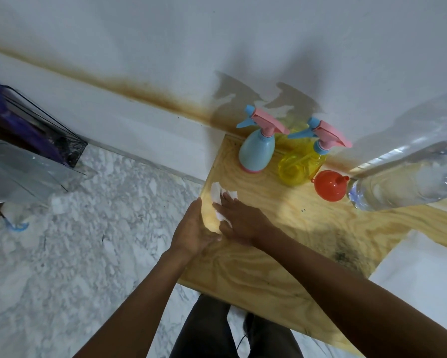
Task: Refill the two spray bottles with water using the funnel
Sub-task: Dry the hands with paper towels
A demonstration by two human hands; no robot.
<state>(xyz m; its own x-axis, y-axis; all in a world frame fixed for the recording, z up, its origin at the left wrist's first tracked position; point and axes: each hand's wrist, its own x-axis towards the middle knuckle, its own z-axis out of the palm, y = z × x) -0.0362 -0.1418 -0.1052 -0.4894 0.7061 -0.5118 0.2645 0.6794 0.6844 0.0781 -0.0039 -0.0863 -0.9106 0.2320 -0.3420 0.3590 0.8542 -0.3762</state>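
Note:
A blue spray bottle and a yellow spray bottle, both with pink and blue trigger heads on, stand at the back of the wooden table by the wall. An orange funnel lies on its side to the right of the yellow bottle. A large clear water bottle lies beside the funnel at the right. My right hand presses flat on a white tissue near the table's left edge. My left hand is held open and cupped at that edge, beside the right hand.
A white wall runs behind the table with a brown stain along its base. Marble floor lies to the left, with a dark wire basket and clear plastic bag at the far left. My legs show below the table's front edge.

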